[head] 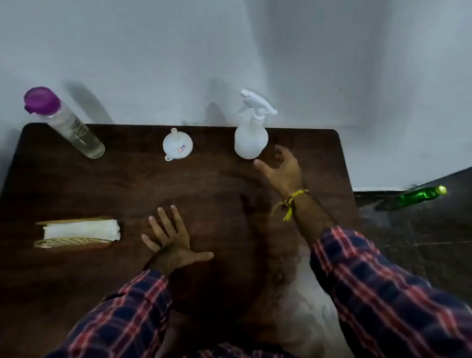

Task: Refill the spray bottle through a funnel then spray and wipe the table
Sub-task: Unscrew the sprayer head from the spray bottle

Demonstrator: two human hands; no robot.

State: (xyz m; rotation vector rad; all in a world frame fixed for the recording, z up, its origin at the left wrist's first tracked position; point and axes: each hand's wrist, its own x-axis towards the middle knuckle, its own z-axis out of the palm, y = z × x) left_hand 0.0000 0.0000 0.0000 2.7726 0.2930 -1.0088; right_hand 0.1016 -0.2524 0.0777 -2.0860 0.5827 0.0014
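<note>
A white translucent spray bottle (250,137) with a white trigger head stands upright at the back right of the dark wooden table (58,188). A small white funnel (177,144) lies mouth-down at the back middle. At the back left stands a tall clear water bottle (70,127) with a purple cap. A holder with white tissues (79,232) sits at the left. My right hand (281,169) hovers just in front of the spray bottle, fingers spread and curled, holding nothing. My left hand (171,238) rests flat on the table, fingers apart.
The table's back edge stands against a pale wall. A green bottle (419,195) lies on the dark floor to the right of the table. My checked sleeves fill the lower part of the view.
</note>
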